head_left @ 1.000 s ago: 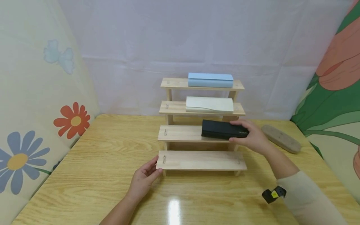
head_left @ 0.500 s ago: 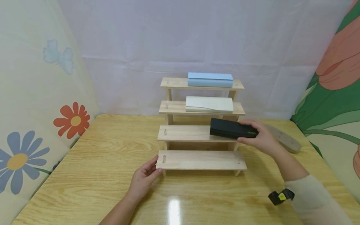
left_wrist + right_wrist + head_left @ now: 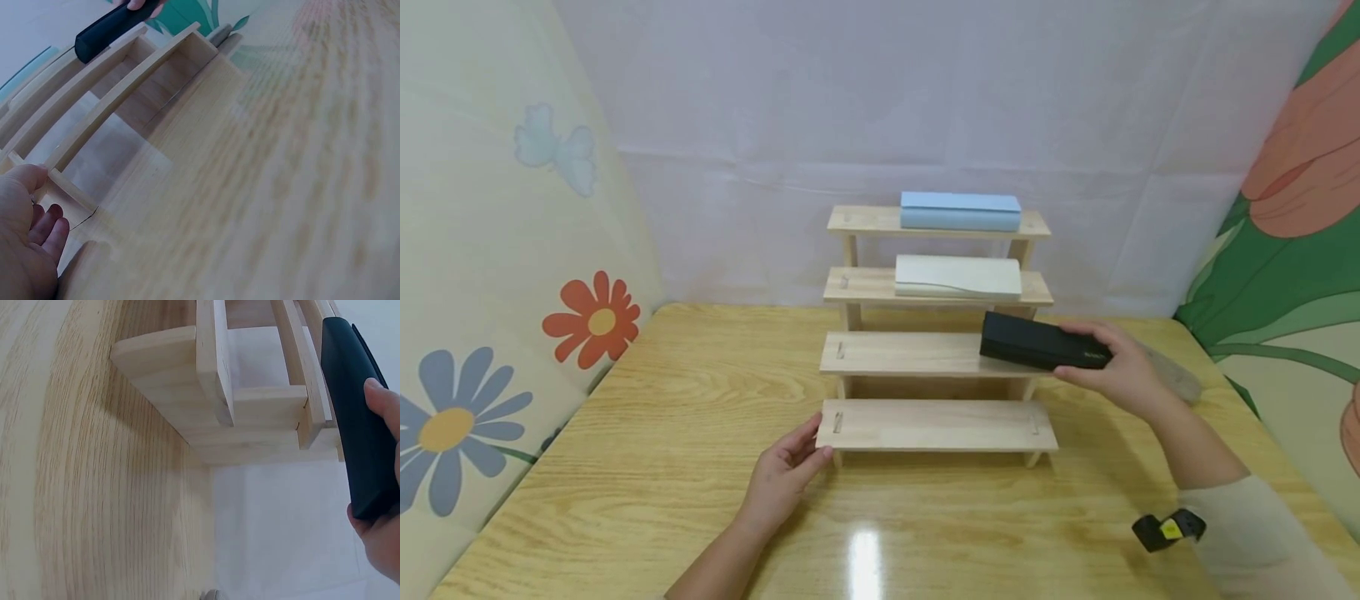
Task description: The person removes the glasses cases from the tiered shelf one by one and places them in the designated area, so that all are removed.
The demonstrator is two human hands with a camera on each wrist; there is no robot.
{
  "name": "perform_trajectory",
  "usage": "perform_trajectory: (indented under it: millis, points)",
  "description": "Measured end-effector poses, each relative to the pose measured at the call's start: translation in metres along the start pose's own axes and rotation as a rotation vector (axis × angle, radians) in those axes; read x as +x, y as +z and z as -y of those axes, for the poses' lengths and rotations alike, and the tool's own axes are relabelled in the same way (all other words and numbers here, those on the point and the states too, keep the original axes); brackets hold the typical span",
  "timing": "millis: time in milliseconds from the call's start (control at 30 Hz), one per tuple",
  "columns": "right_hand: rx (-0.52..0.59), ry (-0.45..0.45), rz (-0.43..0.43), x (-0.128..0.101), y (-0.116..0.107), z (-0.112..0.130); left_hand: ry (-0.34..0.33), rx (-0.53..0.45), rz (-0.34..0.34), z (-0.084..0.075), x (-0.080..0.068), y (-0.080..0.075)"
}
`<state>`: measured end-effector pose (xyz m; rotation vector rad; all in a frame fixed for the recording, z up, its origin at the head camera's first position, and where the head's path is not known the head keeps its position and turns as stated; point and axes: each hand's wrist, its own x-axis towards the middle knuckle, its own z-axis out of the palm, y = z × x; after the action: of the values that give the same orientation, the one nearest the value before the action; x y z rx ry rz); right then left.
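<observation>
Right hand grips a black case at its right end, thumb on the near side, fingers curled over the top; right wrist view shows the same, thumb tip on the case face, rest of the hand cut off at the frame edge. The case sits at the right end of the second step of a wooden rack, its left part over the step board and its right end sticking out past the rack's edge, slightly angled; cannot tell if it touches the board or is lifted just off it. Left hand is open, fingers relaxed, thumb and fingertips touching the left corner of the bottom step, palm on the table. Left wrist view confirms: thumb against the end of the lowest board, fingers loosely bent, holding nothing. Bottom step bare. Third step carries a white case, top step a blue case, both lying flat, toward the right of their boards. A brown case lies on the table just right of the rack, mostly hidden behind the right hand. Small black-and-yellow band shows at the right forearm, beside a cream sleeve. Walls around: pale sheet behind, flower-print cloth left, tulip-print cloth right. Glare spot on the table in front of the rack.
</observation>
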<state>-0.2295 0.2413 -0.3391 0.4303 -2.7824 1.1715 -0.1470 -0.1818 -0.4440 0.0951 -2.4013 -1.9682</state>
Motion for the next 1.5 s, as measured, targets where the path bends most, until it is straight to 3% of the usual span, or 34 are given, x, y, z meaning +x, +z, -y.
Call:
perform_trajectory:
  millis: [567,1200,1500]
  points:
    - [-0.003,0.070,-0.027,-0.013,-0.016,-0.011,0.000,-0.004,0.006,0.000,0.001,0.000]
    - [-0.089,0.053,-0.124,-0.027,-0.030,-0.025,-0.002,0.007,0.001,0.000,0.000,0.000]
    - [-0.095,0.092,-0.142,-0.035,-0.038,-0.036,-0.005,0.007,0.004,-0.001,0.000,0.000]
